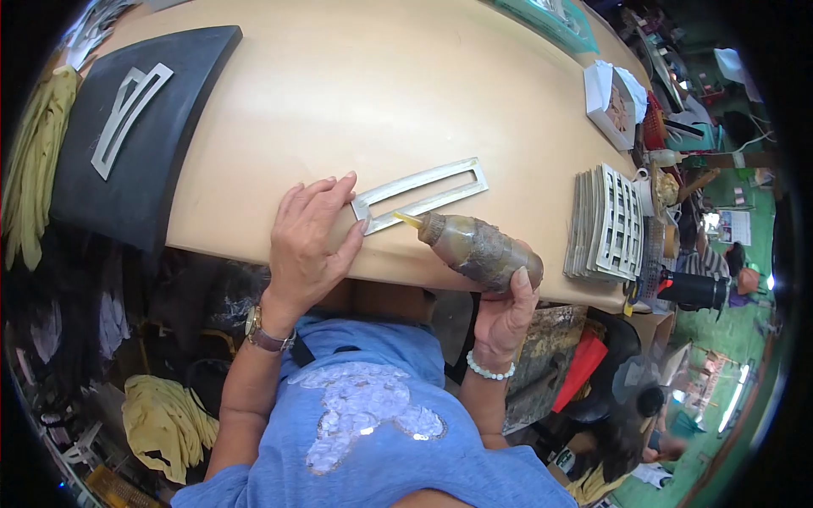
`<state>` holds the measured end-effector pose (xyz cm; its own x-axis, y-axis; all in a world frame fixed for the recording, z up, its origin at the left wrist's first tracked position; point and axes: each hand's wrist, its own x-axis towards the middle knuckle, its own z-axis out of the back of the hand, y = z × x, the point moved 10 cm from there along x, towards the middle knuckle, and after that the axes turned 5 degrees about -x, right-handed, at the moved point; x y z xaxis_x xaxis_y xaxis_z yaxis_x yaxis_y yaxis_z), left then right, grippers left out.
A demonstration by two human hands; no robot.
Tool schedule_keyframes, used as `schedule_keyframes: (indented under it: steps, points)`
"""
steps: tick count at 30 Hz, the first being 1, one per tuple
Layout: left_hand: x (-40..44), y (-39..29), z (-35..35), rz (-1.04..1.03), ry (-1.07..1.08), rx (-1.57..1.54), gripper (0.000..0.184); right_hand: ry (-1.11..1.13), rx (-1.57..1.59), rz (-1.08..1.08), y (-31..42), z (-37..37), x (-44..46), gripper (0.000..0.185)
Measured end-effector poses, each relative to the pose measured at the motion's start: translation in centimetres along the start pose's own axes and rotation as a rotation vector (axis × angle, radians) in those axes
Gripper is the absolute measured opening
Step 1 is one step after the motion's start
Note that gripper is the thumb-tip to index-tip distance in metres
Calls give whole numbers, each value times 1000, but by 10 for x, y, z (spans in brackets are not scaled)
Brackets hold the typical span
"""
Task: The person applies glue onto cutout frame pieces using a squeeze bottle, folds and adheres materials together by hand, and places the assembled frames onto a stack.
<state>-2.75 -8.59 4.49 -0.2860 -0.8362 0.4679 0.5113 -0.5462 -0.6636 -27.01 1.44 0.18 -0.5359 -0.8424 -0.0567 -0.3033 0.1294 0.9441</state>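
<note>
A flat, pale rectangular frame (421,195) with a long slot lies on the table. My left hand (313,230), wearing a watch, is at its left end, with thumb and forefinger gripping the two corners. My right hand (506,317) wraps round a brownish, stained squeeze bottle (483,251), held tilted. The bottle's yellowish nozzle (407,218) points left, at the near edge of the frame close to my left thumb. Whether anything flows from the tip is too small to tell.
A dark curved board (161,102) on the left carries more slotted pieces (131,118). Right of the bottle stands a stack of slotted panels (603,224). Beyond it are a white box (611,106) and a green tray (555,21). Yellow gloves (41,161) hang at far left.
</note>
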Motion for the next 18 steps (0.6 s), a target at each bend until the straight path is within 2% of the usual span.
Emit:
schedule_keyframes:
  steps: [4, 7, 10, 11, 15, 18]
  points:
    - [0, 0, -1, -1, 3, 11, 49, -71, 89, -73, -9, 14, 1, 44]
    - [1, -4, 1, -27, -6, 24, 50, -124, 287, -114, -7, 18, 1, 43]
    - [3, -7, 2, -45, -8, 36, 51, 33, 592, -135, 6, 10, 8, 50]
    - [3, -6, 2, -47, -8, 38, 50, 32, 706, -204, 5, 8, 10, 54]
    - [0, -2, 1, -10, 8, 34, 48, 79, 758, -224, 19, -1, 17, 53]
    - [2, -5, 3, -24, -2, 34, 49, 201, 867, -282, 24, -14, 31, 53]
